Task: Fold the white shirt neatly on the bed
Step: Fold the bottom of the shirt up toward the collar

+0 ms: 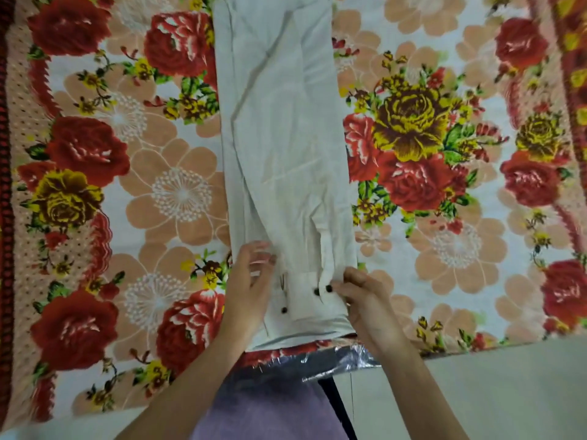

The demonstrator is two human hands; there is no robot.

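The white shirt (282, 128) lies on the bed as a long narrow strip, its sides and sleeves folded inward, running from the near edge away to the top of the view. Two cuffs with dark buttons (305, 300) lie at the near end. My left hand (251, 281) rests on the shirt's near left edge, fingers spread and slightly lifted. At the near right edge, my right hand (355, 293) pinches a cuff beside a dark button.
A floral blanket (127, 185) with red, yellow and peach flowers covers the bed on both sides of the shirt. The bed's near edge (476, 347) runs across the lower right, with pale floor below. Crinkled plastic (333, 360) shows under the edge.
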